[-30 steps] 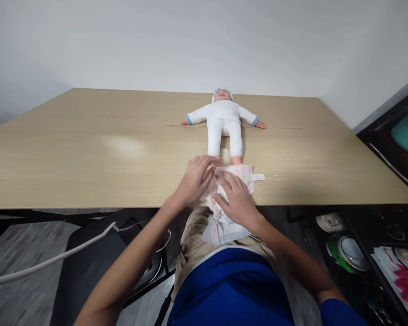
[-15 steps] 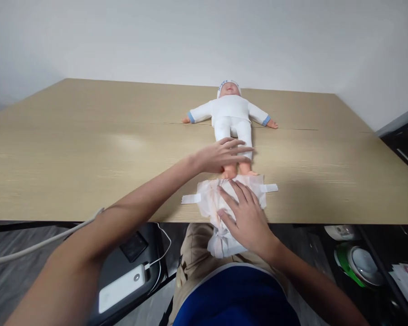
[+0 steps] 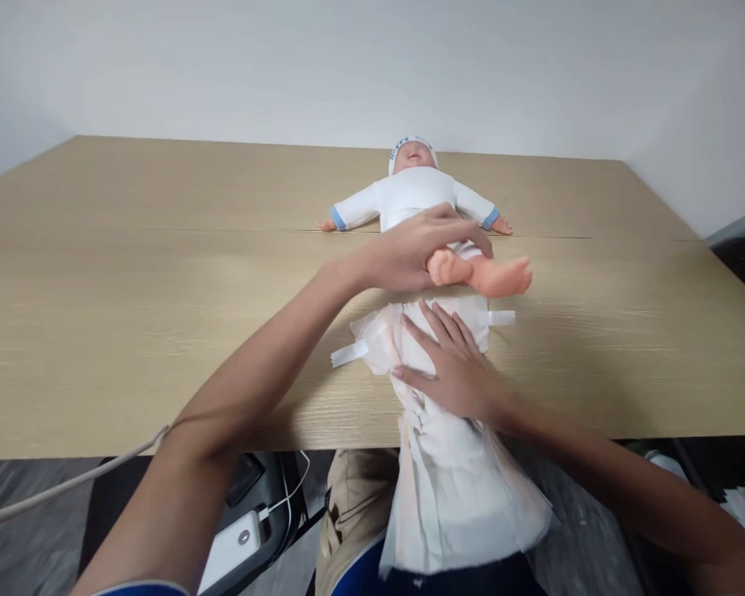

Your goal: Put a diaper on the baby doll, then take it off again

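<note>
A baby doll (image 3: pixel 411 194) in a white suit and cap lies on its back on the wooden table (image 3: pixel 130 273), head toward the wall. My left hand (image 3: pixel 419 252) is wrapped round the doll's legs and holds them lifted, the bare feet pointing right. My right hand (image 3: pixel 450 364) lies flat with fingers spread on an opened white diaper (image 3: pixel 453 463). The diaper's top end with its two tabs sits just under the raised legs, and its lower end hangs over the table's front edge.
A white wall stands behind the table. Below the front edge are my beige trousers, a white cable (image 3: pixel 68 484) and a white power bank (image 3: pixel 233 542) on a dark seat. Dark shelving shows at the far right.
My left hand has closed on the doll's legs and raised them. My right hand has slid the diaper farther onto the table toward the doll. The view moved closer.
</note>
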Available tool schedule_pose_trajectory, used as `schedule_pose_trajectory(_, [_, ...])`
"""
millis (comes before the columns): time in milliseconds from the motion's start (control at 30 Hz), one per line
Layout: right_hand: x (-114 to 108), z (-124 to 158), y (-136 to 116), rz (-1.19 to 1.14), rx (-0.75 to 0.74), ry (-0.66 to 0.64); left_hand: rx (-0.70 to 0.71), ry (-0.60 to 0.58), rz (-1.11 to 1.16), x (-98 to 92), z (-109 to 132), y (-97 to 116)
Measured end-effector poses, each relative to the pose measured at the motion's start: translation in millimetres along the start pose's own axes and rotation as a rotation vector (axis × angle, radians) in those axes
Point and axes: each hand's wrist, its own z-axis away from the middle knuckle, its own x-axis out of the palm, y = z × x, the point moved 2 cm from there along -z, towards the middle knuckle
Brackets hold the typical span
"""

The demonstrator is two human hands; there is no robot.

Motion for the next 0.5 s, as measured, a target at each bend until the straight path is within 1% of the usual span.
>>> schedule_pose_trajectory(100, [3.0, -30.8, 13.4, 0.016, 0.008, -0.002, 0.011, 0.067, 0.049, -25.1, -9.3, -0.6])
schedule_pose_trajectory(167, [4.7, -51.9, 21.4, 0.027, 0.018, -0.008, 0.014, 0.072, 0.097, -37.7, -14.0, 0.0])
schedule_pose_trajectory(233, [5.7, -73.7, 29.4, 0.032, 0.041, -0.025, -0.011, 0.064, 0.141, -47.4, -17.1, 1.0])
schedule_pose_trajectory(300, [4.9, -96.9, 37.6, 0.033, 0.071, -0.043, -0.049, 0.064, 0.163, -54.5, -18.7, 0.9])
schedule_pose_trajectory(367, [2.3, -121.6, 46.0, 0.034, 0.089, -0.055, -0.068, 0.095, 0.186, -59.2, -19.1, -1.4])
schedule_pose_trajectory(500, [-3.5, -168.8, 63.3, -0.004, 0.095, -0.058, -0.073, 0.159, 0.265, -62.9, -16.9, -9.9])
